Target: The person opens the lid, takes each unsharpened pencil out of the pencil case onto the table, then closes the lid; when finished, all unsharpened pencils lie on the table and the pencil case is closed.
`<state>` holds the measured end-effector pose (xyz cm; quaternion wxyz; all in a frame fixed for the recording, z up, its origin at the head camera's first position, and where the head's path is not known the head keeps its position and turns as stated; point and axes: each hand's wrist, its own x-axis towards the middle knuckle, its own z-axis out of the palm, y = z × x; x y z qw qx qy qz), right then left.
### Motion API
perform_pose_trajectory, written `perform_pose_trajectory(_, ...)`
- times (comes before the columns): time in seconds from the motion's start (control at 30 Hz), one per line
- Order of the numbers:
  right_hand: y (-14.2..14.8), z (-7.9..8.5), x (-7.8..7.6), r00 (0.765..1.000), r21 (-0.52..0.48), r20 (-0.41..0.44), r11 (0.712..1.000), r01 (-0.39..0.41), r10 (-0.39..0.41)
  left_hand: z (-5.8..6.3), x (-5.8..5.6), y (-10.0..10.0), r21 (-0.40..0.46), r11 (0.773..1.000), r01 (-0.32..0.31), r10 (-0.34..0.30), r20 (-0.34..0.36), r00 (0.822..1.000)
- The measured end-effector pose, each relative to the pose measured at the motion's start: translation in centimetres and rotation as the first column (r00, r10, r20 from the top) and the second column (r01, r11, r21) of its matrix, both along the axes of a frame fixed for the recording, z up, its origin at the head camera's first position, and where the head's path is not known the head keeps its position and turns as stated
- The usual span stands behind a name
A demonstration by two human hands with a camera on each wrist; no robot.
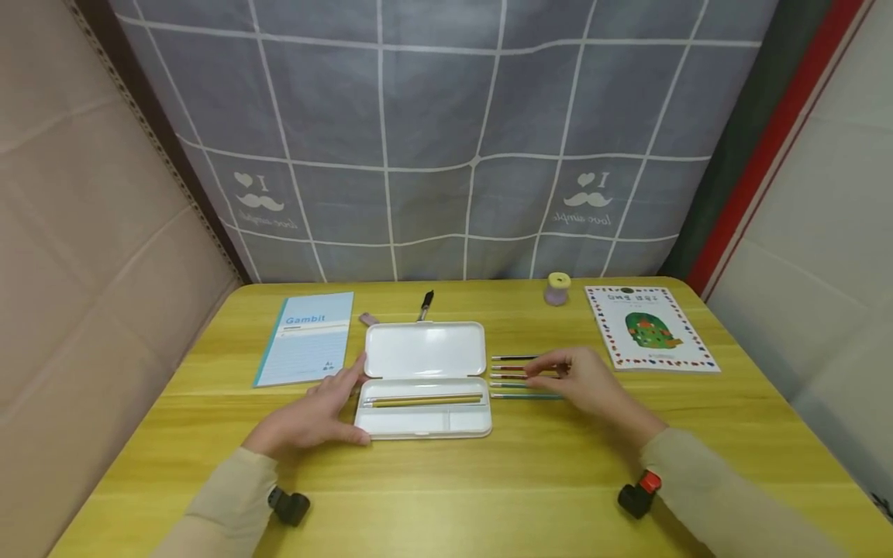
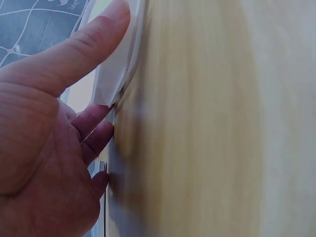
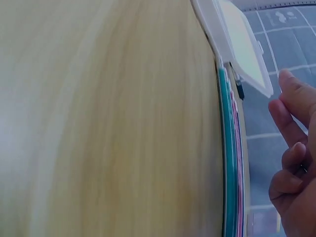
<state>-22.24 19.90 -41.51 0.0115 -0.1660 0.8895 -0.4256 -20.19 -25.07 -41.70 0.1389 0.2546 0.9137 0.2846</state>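
A white pencil case point(image 1: 422, 425) lies with its lid raised on the wooden table. Inside, several yellowish pencils point(image 1: 422, 401) lie side by side in the back compartment. My left hand point(image 1: 317, 411) rests against the case's left side, thumb at the front corner and fingers toward the hinge. In the left wrist view the thumb point(image 2: 94, 47) stretches straight along the case. Right of the case, several dark, red and green pencils point(image 1: 508, 386) lie in a row. Over their right ends hovers my right hand point(image 1: 582, 380), thumb and index finger apart, nothing visible between them.
A blue Gambit notebook point(image 1: 314, 341) lies at left. Behind the case are a black pen point(image 1: 426, 302) and a small mauve object point(image 1: 368, 318). A yellow-and-purple spool point(image 1: 556, 289) stands at the back. A picture-covered booklet point(image 1: 652, 329) lies right. A grey curtain point(image 1: 432, 139) hangs behind.
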Motion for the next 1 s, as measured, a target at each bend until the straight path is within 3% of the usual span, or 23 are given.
perform_pose_trajectory(0.3,-5.8,0.1,0.1,0.993,-0.003,-0.008,0.994,-0.114,0.114,-0.2,0.0,-0.1,-0.004,1.000,0.004,-0.004,-0.011,1.000)
perform_pose_trajectory(0.47,-8.6,-0.1,0.1,0.986,0.069,-0.015,0.984,-0.166,0.168,-0.2,-0.2,-0.1,-0.005,1.000,0.009,-0.009,-0.016,1.000)
perform_pose_trajectory(0.77,-11.0,-0.6,0.5,0.988,0.277,-0.106,0.957,-0.082,0.115,-0.4,-0.2,0.0,0.001,1.000,-0.004,0.004,0.006,1.000)
perform_pose_trajectory(1.0,-12.0,-0.7,0.2,0.985,0.309,-0.129,0.949,-0.070,0.115,-0.3,-0.3,-0.2,-0.007,1.000,-0.011,0.012,0.013,1.000)
